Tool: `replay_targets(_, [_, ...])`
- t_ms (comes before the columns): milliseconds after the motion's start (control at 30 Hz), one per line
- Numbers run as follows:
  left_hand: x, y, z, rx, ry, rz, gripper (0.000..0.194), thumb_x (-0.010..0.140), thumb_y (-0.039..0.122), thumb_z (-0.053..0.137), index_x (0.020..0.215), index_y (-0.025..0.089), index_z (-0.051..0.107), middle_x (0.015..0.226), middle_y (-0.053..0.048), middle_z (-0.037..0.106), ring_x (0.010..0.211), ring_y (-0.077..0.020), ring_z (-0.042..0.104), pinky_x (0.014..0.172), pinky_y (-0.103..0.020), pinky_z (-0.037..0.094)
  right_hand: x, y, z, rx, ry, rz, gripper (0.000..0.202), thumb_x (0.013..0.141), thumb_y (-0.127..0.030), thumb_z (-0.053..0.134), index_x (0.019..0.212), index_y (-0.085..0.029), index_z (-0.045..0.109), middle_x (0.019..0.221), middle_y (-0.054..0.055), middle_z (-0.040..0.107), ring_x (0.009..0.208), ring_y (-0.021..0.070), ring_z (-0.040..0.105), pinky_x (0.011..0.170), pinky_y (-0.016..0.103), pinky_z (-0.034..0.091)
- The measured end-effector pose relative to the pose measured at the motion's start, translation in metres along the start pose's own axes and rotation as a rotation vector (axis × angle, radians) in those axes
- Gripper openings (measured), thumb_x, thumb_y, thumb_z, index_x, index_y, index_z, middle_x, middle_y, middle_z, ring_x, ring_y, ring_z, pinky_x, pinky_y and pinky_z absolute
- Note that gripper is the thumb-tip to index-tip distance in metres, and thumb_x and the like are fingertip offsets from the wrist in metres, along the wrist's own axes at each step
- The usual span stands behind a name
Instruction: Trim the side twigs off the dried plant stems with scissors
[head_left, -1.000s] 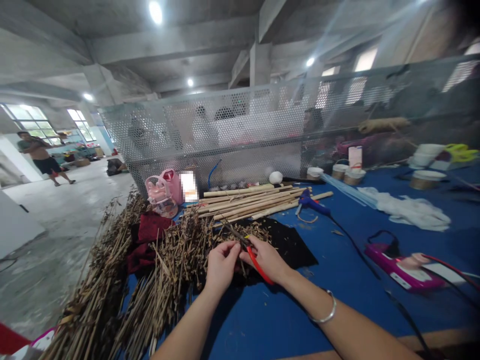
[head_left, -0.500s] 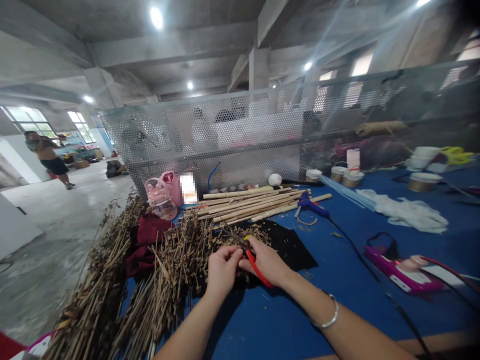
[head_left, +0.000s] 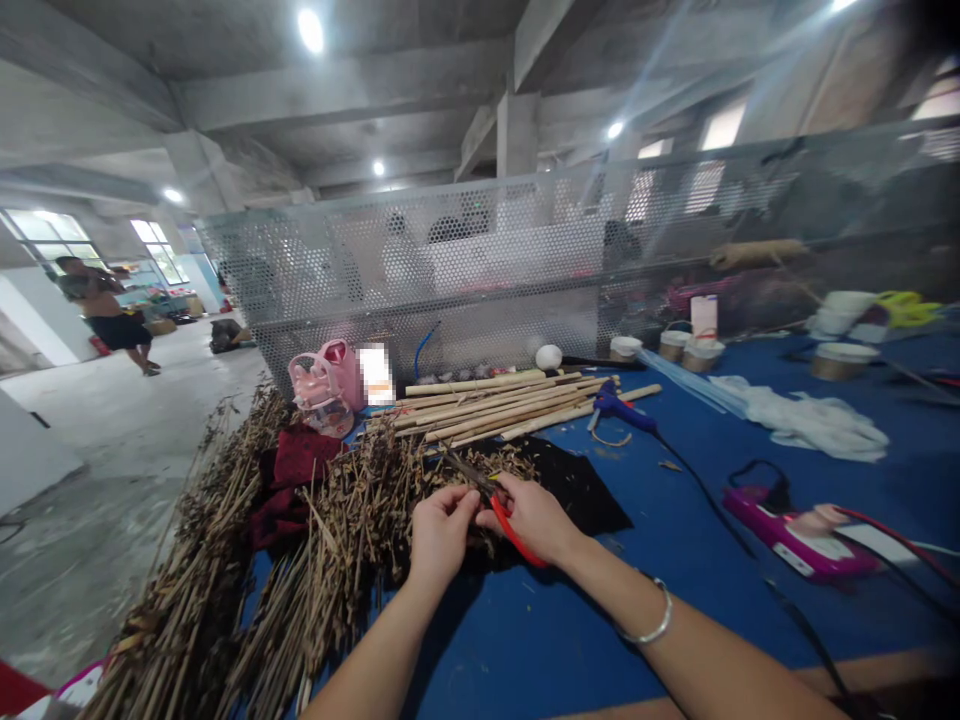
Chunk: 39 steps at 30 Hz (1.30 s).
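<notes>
My right hand (head_left: 531, 515) is closed round a pair of red-handled scissors (head_left: 517, 540), whose dark blades point up and to the left over the clippings. Close beside it, my left hand (head_left: 442, 530) is closed in a pinch, thumb against fingers; whatever lies between the fingertips is too small to make out. Beneath both hands, dry plant clippings (head_left: 517, 462) are scattered on a black cloth (head_left: 585, 490). Dried stems with seed heads (head_left: 330, 560) are heaped just left of my left hand.
Pale wooden sticks (head_left: 495, 405) lie behind the clippings, with a blue glue gun (head_left: 619, 408) at their right end. A purple power strip (head_left: 802, 540) with cords sits right. Pink bottle (head_left: 322, 390) and perforated metal screen (head_left: 450, 290) stand behind. Another person (head_left: 105, 310) stands far left.
Both hands stay nearly in place, still close together with the scissors in the right one. The distant person has shifted slightly to the right.
</notes>
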<state>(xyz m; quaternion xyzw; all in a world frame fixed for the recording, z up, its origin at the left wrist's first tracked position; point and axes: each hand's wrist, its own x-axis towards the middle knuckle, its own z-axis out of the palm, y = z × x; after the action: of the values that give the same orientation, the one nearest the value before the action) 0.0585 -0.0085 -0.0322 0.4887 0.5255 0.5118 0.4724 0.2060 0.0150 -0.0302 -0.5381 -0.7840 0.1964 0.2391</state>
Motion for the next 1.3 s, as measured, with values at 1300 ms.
replay_targets(1300, [0.0015, -0.0021, 0.0016, -0.075, -0.093, 0.034, 0.032, 0.074, 0.043, 0.053, 0.075, 0.011, 0.061, 0.063, -0.003, 0.060, 0.045, -0.0080, 0.047, 0.043, -0.020, 0.041, 0.0021, 0.0039, 0.0002, -0.030, 0.023, -0.078, 0.036, 0.065, -0.048, 0.063, 0.082, -0.020, 0.048, 0.075, 0.001, 0.057, 0.063, 0.0133, 0.051, 0.056, 0.022, 0.033])
